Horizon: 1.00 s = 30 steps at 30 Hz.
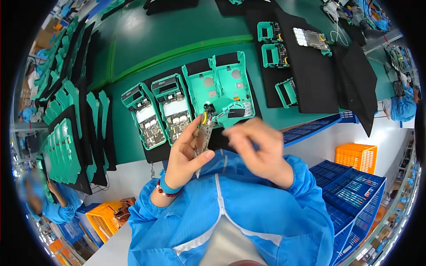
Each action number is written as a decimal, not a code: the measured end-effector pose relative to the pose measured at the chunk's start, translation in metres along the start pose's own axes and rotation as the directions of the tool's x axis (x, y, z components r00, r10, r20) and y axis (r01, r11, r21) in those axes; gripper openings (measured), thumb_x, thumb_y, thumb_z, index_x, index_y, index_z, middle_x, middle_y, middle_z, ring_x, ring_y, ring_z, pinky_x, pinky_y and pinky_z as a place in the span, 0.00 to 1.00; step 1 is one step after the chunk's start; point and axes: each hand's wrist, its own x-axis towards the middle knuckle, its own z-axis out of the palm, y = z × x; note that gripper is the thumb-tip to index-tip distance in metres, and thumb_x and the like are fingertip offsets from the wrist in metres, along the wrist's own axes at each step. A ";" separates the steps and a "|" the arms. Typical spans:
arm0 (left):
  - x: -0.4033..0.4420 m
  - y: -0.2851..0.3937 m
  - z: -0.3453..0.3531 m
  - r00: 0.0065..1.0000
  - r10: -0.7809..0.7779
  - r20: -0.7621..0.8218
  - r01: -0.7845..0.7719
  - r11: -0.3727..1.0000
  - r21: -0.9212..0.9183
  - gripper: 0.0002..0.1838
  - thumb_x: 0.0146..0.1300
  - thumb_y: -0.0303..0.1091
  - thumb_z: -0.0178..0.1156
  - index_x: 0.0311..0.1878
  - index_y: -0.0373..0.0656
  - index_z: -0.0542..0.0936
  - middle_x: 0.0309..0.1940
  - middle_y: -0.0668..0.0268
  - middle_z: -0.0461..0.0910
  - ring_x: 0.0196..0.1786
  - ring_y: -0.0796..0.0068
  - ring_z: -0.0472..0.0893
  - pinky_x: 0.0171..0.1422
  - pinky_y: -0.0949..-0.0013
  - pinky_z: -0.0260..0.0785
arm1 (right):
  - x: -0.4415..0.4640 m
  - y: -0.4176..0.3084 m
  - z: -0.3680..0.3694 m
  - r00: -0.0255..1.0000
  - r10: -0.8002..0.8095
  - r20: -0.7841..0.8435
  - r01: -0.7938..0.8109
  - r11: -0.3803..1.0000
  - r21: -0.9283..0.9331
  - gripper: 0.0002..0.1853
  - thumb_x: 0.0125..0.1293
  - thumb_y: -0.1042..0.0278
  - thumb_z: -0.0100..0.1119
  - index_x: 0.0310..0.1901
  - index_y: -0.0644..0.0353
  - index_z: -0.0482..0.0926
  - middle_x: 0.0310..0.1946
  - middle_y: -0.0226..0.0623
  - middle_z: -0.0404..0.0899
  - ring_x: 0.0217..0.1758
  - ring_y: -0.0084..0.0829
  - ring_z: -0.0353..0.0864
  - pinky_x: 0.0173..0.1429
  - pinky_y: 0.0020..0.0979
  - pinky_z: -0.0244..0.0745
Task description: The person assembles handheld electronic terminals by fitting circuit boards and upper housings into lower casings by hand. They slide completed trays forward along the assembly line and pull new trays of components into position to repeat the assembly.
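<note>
My left hand (184, 155) grips a thin circuit board (203, 137) on edge between thumb and fingers. A black part and a yellow ring stand at the board's top end, beside a small teal plastic piece (230, 108) that seems joined to it. Close by on the right, my right hand (257, 148) is smeared by motion with its fingers bent; whether anything is in them I cannot make out. Behind the hands lie two open teal housings (195, 86) side by side. Left of these are two teal housings fitted with boards, one (151, 124) and another (174, 111).
Black mats (310, 84) at the right carry teal frames (268, 55) and another board (310, 39). Teal shells (62, 150) stand in rows at the left. Blue crates (350, 190) and an orange crate (356, 158) sit below right. Co-workers' blue sleeves show at both sides.
</note>
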 end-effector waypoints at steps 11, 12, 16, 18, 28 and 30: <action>-0.013 0.004 0.000 0.993 -0.060 0.105 0.074 0.987 -0.142 0.51 0.60 0.27 0.73 0.83 0.33 0.56 0.72 0.57 0.68 0.68 0.71 0.71 0.73 0.68 0.61 | 0.016 0.014 0.013 0.998 -0.009 0.064 -0.013 0.940 0.341 0.12 0.64 0.77 0.65 0.50 0.61 0.81 0.52 0.40 0.83 0.67 0.39 0.76 0.83 0.54 0.57; -0.013 0.003 0.002 0.995 -0.040 0.087 0.049 0.993 -0.107 0.52 0.59 0.29 0.74 0.83 0.34 0.56 0.69 0.58 0.71 0.61 0.73 0.75 0.68 0.71 0.65 | 0.015 0.016 0.013 0.998 -0.027 0.061 0.004 0.941 0.337 0.11 0.64 0.77 0.64 0.49 0.61 0.81 0.50 0.39 0.83 0.66 0.39 0.77 0.83 0.54 0.57; -0.013 0.002 0.001 0.993 0.014 0.116 -0.006 0.997 -0.076 0.54 0.57 0.24 0.76 0.83 0.33 0.55 0.76 0.55 0.67 0.78 0.66 0.67 0.80 0.65 0.56 | 0.011 0.021 0.010 0.996 -0.041 0.077 0.012 0.940 0.340 0.09 0.63 0.78 0.64 0.46 0.61 0.80 0.49 0.38 0.81 0.66 0.39 0.76 0.83 0.55 0.56; -0.013 0.004 0.001 0.990 0.090 0.108 -0.099 0.992 0.082 0.52 0.57 0.23 0.76 0.82 0.33 0.58 0.75 0.55 0.67 0.78 0.65 0.67 0.81 0.62 0.57 | 0.009 0.027 0.004 0.994 -0.038 0.107 0.001 0.947 0.322 0.14 0.62 0.77 0.65 0.50 0.61 0.79 0.57 0.42 0.78 0.72 0.42 0.72 0.83 0.54 0.55; -0.006 -0.001 -0.004 0.677 0.573 0.463 -0.524 -0.067 0.849 0.34 0.58 0.29 0.67 0.72 0.44 0.77 0.45 0.69 0.79 0.37 0.75 0.77 0.41 0.67 0.67 | -0.019 0.041 -0.006 0.971 0.107 0.213 -0.197 0.864 0.464 0.57 0.53 0.87 0.69 0.83 0.59 0.47 0.79 0.55 0.59 0.83 0.47 0.60 0.81 0.46 0.61; -0.006 0.002 -0.005 0.652 0.543 0.530 -0.553 -0.138 0.822 0.34 0.56 0.29 0.68 0.70 0.48 0.79 0.44 0.71 0.78 0.35 0.77 0.75 0.39 0.69 0.65 | -0.026 0.046 -0.008 0.974 0.087 0.209 -0.171 0.886 0.431 0.57 0.52 0.87 0.69 0.83 0.60 0.49 0.79 0.54 0.61 0.83 0.47 0.61 0.81 0.46 0.61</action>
